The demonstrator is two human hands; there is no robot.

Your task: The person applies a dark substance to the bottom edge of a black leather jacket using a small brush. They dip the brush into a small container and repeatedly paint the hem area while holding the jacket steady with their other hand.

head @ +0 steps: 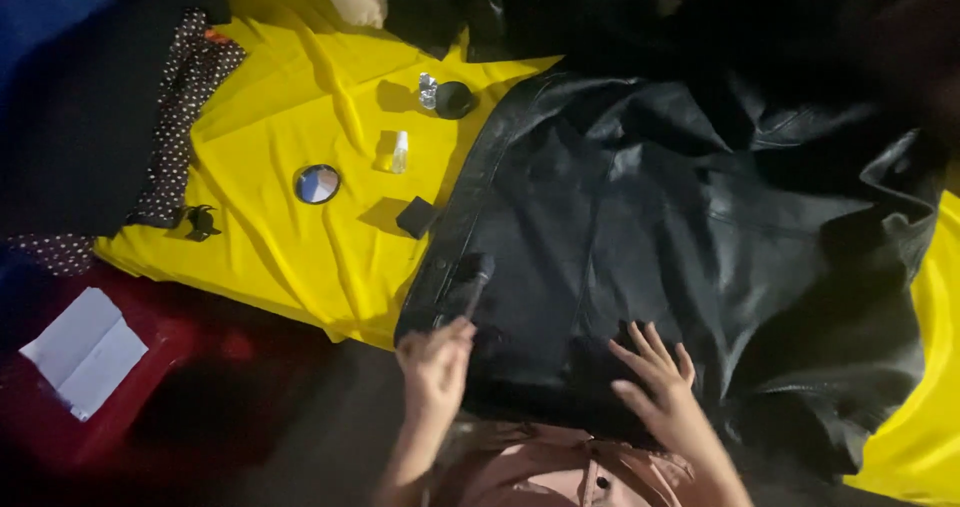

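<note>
Black leather jacket (680, 227), glossy, creased, spread flat, left hand (436, 365) grip grasping dark brush (466, 285), right hand (660, 379) released.

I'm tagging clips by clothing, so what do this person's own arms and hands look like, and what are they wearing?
Both the left hand and right hand are bare, no gloves, rings or watch visible. Forearms are uncovered, no sleeves reach them. A pinkish buttoned garment shows below.

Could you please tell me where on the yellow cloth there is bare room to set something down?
The yellow cloth is bare between the polka-dot fabric strip and the small clear bottle. It is crowded between the round mirror and the black leather jacket.
</note>
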